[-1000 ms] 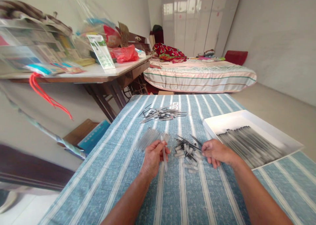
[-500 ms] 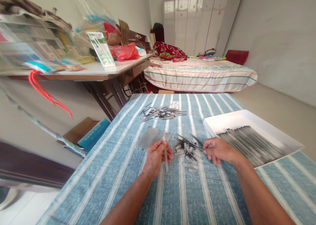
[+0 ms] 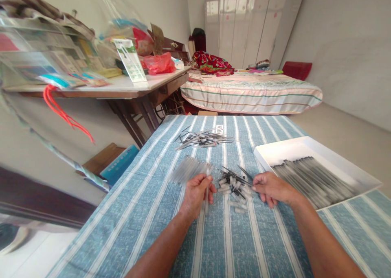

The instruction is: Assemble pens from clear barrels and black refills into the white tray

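pinched a translucent tube [image 3: 207,206] between thumb and fingers of the left hand [image 3: 198,191], at the right end of a row of clear tubes [image 3: 185,170] on the striped tablecloth [image 3: 244,245]. had the right hand [image 3: 270,187] curled at the right edge of a pile of dark sticks and pale caps [image 3: 233,183]; could not tell touching from gripping there. had a loose heap of thin sticks [image 3: 204,139] farther back and, to the right, a white tray [image 3: 288,151] with dark-tipped tubes [image 3: 313,180] laid side by side

Smooth plastic tubes [image 3: 185,170], matt cloth tabletop covering [image 3: 146,204]
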`<action>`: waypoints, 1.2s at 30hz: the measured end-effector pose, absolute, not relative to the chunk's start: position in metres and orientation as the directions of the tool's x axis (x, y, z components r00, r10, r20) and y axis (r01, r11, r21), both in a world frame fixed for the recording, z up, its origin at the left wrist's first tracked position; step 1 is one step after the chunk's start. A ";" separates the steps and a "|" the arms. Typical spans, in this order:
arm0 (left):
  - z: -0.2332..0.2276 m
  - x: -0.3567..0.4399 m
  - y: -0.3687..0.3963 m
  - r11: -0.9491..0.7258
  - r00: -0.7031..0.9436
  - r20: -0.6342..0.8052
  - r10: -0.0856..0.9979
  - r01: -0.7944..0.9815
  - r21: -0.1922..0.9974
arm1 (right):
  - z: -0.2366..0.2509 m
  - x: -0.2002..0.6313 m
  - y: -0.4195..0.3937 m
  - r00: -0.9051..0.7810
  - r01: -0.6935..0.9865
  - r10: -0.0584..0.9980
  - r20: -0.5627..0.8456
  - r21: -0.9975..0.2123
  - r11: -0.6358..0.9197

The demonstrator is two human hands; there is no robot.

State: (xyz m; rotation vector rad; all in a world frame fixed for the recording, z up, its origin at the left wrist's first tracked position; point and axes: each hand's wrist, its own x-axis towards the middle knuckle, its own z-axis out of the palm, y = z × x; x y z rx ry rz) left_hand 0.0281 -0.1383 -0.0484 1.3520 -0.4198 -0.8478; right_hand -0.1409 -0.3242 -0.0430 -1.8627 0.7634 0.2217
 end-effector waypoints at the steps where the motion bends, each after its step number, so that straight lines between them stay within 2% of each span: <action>1: -0.048 0.028 -0.138 -0.011 0.648 -0.195 -0.736 0.277 0.961 | -0.043 -0.141 -0.324 0.777 -0.599 -0.404 -0.484 -0.765 -0.235; 21: -0.046 0.025 -0.138 -0.065 0.647 -0.150 -0.748 0.153 0.986 | -0.042 -0.142 -0.327 0.778 -0.578 -0.457 -0.431 -0.777 -0.250; 36: -0.054 0.025 -0.138 -0.087 0.635 -0.176 -0.752 0.169 0.982 | -0.045 -0.142 -0.330 0.789 -0.569 -0.464 -0.404 -0.765 -0.302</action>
